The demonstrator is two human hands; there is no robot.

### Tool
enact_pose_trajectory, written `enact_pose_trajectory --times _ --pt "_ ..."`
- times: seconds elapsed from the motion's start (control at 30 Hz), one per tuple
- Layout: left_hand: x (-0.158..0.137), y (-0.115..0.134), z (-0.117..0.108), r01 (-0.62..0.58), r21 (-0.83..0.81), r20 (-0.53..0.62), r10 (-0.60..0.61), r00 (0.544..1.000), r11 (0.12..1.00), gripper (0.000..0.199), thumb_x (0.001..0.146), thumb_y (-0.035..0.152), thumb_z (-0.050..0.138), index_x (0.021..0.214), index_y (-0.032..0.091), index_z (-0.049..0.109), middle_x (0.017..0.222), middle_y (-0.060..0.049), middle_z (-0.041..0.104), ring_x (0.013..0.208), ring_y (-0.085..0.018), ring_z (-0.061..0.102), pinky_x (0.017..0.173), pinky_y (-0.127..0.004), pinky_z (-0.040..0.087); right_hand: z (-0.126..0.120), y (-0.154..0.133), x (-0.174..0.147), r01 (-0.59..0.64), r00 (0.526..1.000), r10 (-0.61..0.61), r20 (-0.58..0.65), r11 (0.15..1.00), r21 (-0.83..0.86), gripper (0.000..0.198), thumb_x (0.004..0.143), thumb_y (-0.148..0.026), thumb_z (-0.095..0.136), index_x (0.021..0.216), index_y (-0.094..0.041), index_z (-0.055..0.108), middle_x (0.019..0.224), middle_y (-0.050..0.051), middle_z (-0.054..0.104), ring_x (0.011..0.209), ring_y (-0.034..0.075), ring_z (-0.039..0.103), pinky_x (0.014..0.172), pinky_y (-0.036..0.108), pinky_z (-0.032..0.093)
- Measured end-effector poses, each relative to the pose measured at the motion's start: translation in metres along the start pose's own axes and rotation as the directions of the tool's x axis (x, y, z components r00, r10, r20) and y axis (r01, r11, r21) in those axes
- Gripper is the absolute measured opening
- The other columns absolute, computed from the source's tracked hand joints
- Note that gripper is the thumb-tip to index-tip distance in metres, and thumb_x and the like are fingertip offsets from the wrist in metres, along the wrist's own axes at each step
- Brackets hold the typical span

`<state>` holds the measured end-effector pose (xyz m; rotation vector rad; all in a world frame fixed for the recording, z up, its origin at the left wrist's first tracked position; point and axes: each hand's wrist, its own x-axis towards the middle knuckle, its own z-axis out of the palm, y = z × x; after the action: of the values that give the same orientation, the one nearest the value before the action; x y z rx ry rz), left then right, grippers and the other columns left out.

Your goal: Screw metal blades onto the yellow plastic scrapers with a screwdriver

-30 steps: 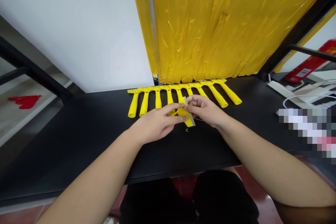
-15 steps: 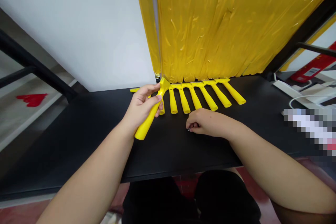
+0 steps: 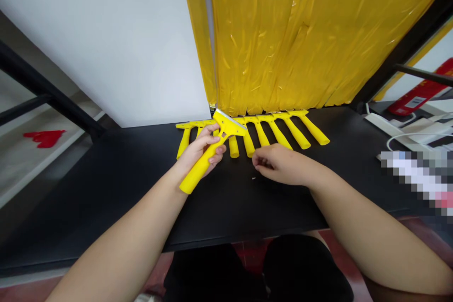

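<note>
My left hand is wrapped round the handle of a yellow scraper, its wide T-shaped head with a pale metal edge pointing up and away from me. My right hand hovers low over the black tabletop, fingers curled in; whatever may be inside them is hidden. A tiny light-coloured piece, too small to name, lies on the table just below my right fingertips. Behind both hands, several more yellow scrapers lie side by side in a row, heads to the back and handles toward me.
The black table backs onto a white panel and a sheet of yellow plastic. On the right are a red package, white parts and a cable. Black frame bars stand at the left.
The scraper in my left hand has turned so its broad head faces me. My right fingers have come away from the tiny piece, which now lies on the table.
</note>
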<state>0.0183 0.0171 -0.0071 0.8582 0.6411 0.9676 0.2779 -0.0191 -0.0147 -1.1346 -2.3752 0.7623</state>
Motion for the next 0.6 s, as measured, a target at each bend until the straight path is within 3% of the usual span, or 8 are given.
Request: enact_pose_trajectory --times 0.07,0.13,0.2,0.37,0.6 --pt "-0.001 -0.002 0.0 0.001 0.02 0.028 -0.001 1.0 1.0 0.043 0.075 0.018 0.072 0.112 0.027 0.053 0.102 -0.003 0.063 0.056 -0.004 0.051 0.038 -0.013 0.027 -0.003 0.001 0.001 0.017 0.979 0.013 -0.203 0.989 0.145 0.004 0.092 -0.02 0.068 0.088 -0.022 0.07 0.08 0.002 0.071 0.068 0.017 0.065 0.064 0.033 0.054" --pt "-0.001 -0.004 0.001 0.006 0.025 0.046 -0.007 0.999 1.0 0.044 0.076 0.018 0.073 0.113 0.027 0.052 0.097 -0.002 0.061 0.056 -0.006 0.053 0.037 -0.014 0.027 -0.002 0.003 0.002 0.048 0.924 0.053 -0.379 0.966 0.253 0.008 0.093 -0.03 0.073 0.09 -0.022 0.073 0.082 0.003 0.073 0.07 0.017 0.067 0.066 0.035 0.058" --pt "-0.002 -0.006 0.002 0.026 0.02 0.061 -0.027 0.998 0.999 0.046 0.076 0.017 0.074 0.115 0.027 0.05 0.094 0.0 0.06 0.056 -0.007 0.055 0.037 -0.014 0.029 0.002 0.005 0.005 0.06 0.883 0.096 -0.459 0.948 0.313 0.014 0.092 -0.036 0.076 0.093 -0.023 0.075 0.084 0.004 0.075 0.072 0.019 0.07 0.069 0.037 0.061" --pt "-0.002 -0.013 0.004 0.048 0.065 0.145 -0.057 0.988 0.997 0.049 0.077 0.016 0.075 0.115 0.028 0.046 0.09 0.001 0.064 0.055 -0.01 0.06 0.036 -0.014 0.034 0.011 0.007 0.012 0.062 0.884 0.132 -0.448 0.918 0.392 0.015 0.091 -0.034 0.077 0.099 -0.022 0.077 0.089 0.006 0.078 0.076 0.02 0.074 0.073 0.039 0.063" --pt "0.0 -0.016 0.007 0.032 0.101 0.205 -0.052 0.977 0.994 0.047 0.079 0.016 0.073 0.113 0.027 0.043 0.086 0.002 0.066 0.051 -0.011 0.061 0.036 -0.015 0.039 0.007 0.007 0.015 0.128 0.877 -0.008 -0.48 0.967 0.218 0.008 0.094 -0.03 0.072 0.094 -0.024 0.077 0.09 0.005 0.065 0.078 0.018 0.06 0.071 0.036 0.053"
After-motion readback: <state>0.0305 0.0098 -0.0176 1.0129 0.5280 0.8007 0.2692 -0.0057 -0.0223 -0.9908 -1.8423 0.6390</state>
